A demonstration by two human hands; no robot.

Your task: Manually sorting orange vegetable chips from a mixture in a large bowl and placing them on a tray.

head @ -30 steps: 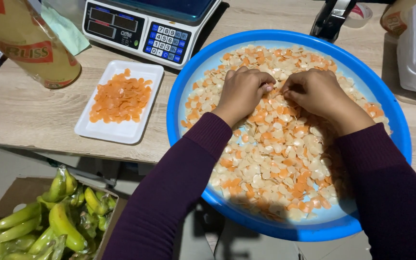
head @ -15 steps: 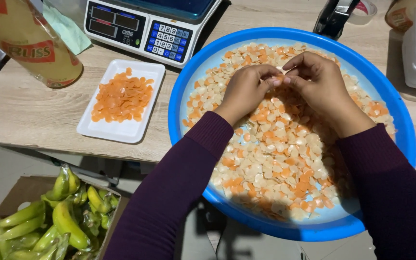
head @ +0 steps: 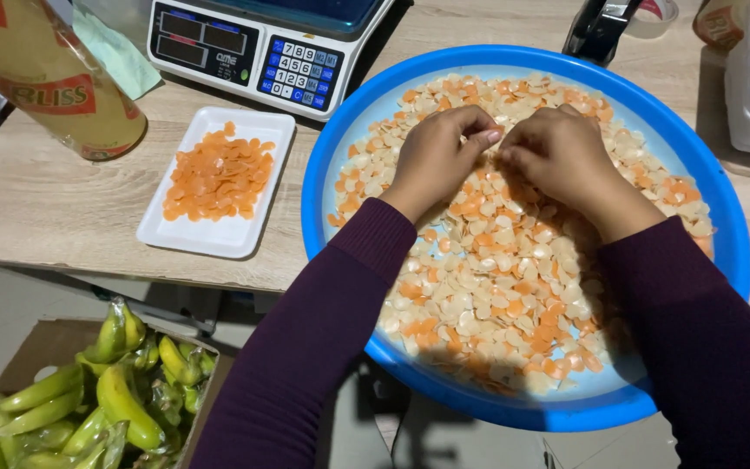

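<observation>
While both rest in the blue basin (head: 340,148), the left hand (head: 440,156) and right hand (head: 562,156) (fingertips nearly touching) pinch pale and orange chips (head: 496,287).

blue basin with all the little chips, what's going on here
A person in dark purple sleeves has both hands in the wide blue basin, which is filled with mixed orange and pale chip pieces. The left hand and right hand meet near the middle, fingertips pinched together over the pile. Beside the basin, a white tray holds only orange pieces. A weighing scale sits behind the tray, and green bananas lie in a box below the table.
</observation>
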